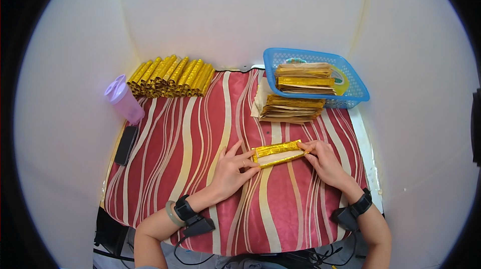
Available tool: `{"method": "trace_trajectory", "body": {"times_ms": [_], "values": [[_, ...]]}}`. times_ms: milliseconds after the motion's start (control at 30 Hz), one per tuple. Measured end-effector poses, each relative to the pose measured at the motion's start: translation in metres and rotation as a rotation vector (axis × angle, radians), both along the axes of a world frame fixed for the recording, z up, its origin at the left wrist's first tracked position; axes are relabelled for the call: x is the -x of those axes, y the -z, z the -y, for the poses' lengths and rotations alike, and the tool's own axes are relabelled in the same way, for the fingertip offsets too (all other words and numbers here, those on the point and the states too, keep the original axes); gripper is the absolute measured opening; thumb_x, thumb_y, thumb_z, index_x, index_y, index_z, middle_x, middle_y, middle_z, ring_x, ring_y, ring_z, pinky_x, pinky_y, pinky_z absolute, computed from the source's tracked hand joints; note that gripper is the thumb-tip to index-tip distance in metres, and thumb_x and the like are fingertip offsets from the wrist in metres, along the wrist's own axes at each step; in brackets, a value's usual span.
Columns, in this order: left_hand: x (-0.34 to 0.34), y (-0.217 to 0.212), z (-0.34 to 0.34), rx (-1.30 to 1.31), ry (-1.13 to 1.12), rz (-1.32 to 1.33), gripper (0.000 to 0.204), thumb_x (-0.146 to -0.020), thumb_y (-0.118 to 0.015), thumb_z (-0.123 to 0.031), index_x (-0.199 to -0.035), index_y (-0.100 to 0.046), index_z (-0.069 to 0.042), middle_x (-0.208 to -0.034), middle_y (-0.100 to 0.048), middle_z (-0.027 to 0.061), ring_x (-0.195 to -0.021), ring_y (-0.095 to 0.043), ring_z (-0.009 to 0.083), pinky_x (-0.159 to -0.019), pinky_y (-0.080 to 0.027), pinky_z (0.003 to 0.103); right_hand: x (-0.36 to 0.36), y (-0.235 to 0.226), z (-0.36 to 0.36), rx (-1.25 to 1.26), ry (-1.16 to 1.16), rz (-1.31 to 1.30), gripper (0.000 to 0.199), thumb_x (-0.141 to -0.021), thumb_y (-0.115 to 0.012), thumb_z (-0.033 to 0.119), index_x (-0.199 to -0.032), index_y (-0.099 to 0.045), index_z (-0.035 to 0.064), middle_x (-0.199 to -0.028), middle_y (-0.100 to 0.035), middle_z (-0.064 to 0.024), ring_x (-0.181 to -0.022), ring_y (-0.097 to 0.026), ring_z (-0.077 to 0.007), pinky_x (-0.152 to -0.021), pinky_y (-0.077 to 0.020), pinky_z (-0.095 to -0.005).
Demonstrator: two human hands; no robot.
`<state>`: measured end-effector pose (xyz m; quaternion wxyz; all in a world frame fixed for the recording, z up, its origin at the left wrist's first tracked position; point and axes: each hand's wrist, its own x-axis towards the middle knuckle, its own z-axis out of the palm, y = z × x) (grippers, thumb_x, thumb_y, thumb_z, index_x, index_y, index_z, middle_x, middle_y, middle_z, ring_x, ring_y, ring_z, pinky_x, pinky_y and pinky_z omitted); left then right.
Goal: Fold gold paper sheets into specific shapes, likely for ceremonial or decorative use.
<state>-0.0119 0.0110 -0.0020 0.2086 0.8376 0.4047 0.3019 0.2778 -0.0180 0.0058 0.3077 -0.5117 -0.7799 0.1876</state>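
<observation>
In front of me a sheet of gold joss paper (279, 153) lies on the striped cloth, its long edges folded in and a pale strip showing along the middle. At its left end, my left hand (233, 169) holds the paper between thumb and fingers, with the other fingers spread. My right hand (324, 161) pinches the right end, thumb and forefinger closed on the corner. What lies under the fingertips is hidden.
Rolled gold paper tubes (170, 76) are piled at the back left. Beside them stand a pink lidded cup (125, 99) and a black phone (126, 145). At the back right, a blue basket (358, 93) holds paper stacks; another paper stack (290, 109) lies before it.
</observation>
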Motion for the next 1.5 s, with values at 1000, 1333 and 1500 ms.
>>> {"method": "trace_trajectory", "body": {"times_ms": [1000,1333,1500], "values": [[-0.016,-0.01,-0.02,-0.06,-0.186,-0.005,0.015,-0.075,-0.076,-0.014,-0.086,-0.068,-0.007,-0.085,-0.062,0.0057,-0.104,-0.054,0.0247,-0.094,-0.039,0.04,0.003,-0.006,-0.037,0.03,0.064,0.075,0.013,-0.088,-0.062,0.013,-0.097,-0.055,0.0069,-0.095,-0.059,-0.013,-0.087,-0.059,-0.0343,-0.074,-0.046,-0.0419],[-0.015,-0.002,-0.028,-0.01,-0.168,0.066,0.022,-0.073,-0.079,-0.014,-0.09,-0.066,-0.007,-0.091,-0.059,0.0062,-0.098,-0.05,0.0262,-0.092,-0.039,0.038,0.005,-0.007,-0.04,0.117,0.109,-0.03,0.015,-0.085,-0.067,0.008,-0.096,-0.057,0.0019,-0.091,-0.059,-0.0129,-0.081,-0.06,-0.0277,-0.071,-0.0472,-0.0367],[-0.012,-0.001,-0.028,-0.049,-0.148,0.008,0.022,-0.074,-0.078,-0.012,-0.09,-0.066,-0.006,-0.099,-0.056,0.0073,-0.1,-0.049,0.0258,-0.092,-0.04,0.036,0.003,-0.007,-0.04,0.196,0.121,-0.059,0.014,-0.086,-0.065,0.006,-0.097,-0.058,0.0009,-0.086,-0.061,-0.0122,-0.078,-0.06,-0.0258,-0.07,-0.0474,-0.0346]]}}
